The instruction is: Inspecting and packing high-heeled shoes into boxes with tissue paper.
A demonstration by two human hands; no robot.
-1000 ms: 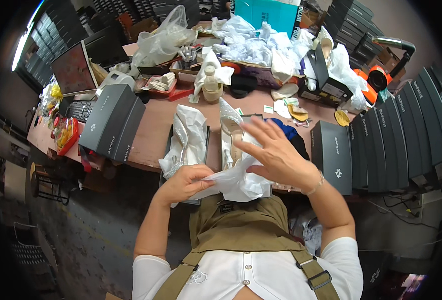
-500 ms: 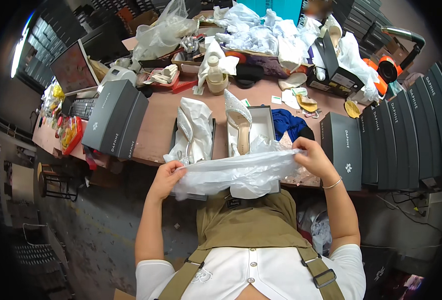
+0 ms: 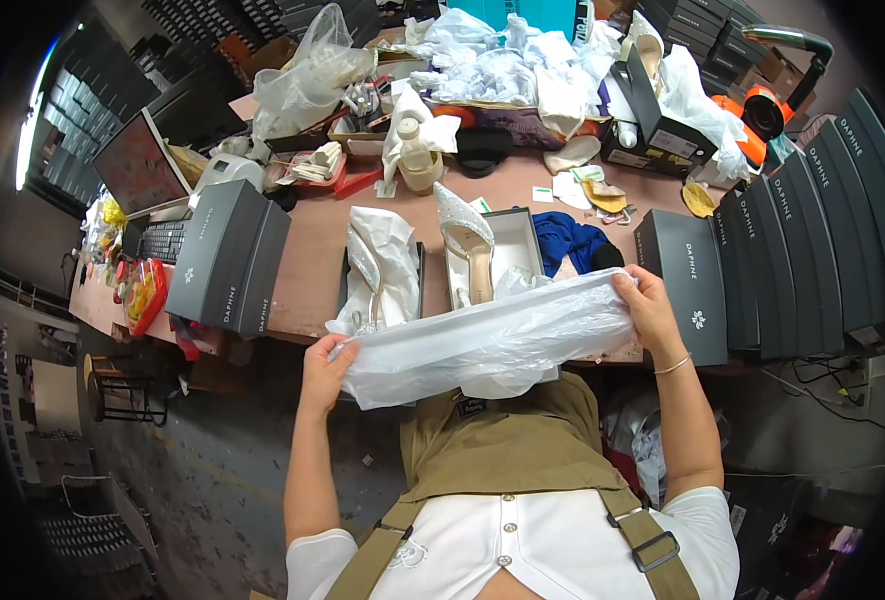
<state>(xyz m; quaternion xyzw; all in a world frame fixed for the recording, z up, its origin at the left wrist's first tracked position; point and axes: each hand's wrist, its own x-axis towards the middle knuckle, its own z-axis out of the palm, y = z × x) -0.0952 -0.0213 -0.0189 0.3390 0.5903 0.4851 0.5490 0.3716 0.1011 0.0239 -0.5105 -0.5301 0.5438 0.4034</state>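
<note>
A sheet of thin white wrapping, crinkled and see-through in places, is stretched between my hands over the table's front edge. My left hand pinches its left end, and my right hand grips the upper right corner, a little higher. Behind the sheet, one glittery silver pointed shoe lies on white tissue paper in a dark box. To its right, a second glittery pointed shoe rests in an open grey-white box, toe away from me. The sheet hides the near parts of both boxes.
Dark grey shoe boxes stand in a row at the right, with more boxes at the left. A blue cloth lies beside the open box. Farther back are a bottle, crumpled white paper and a monitor.
My right hand has moved up and to the right, drawing the wrapping wider and tilting it. My left hand has lowered slightly. Both keep their hold.
</note>
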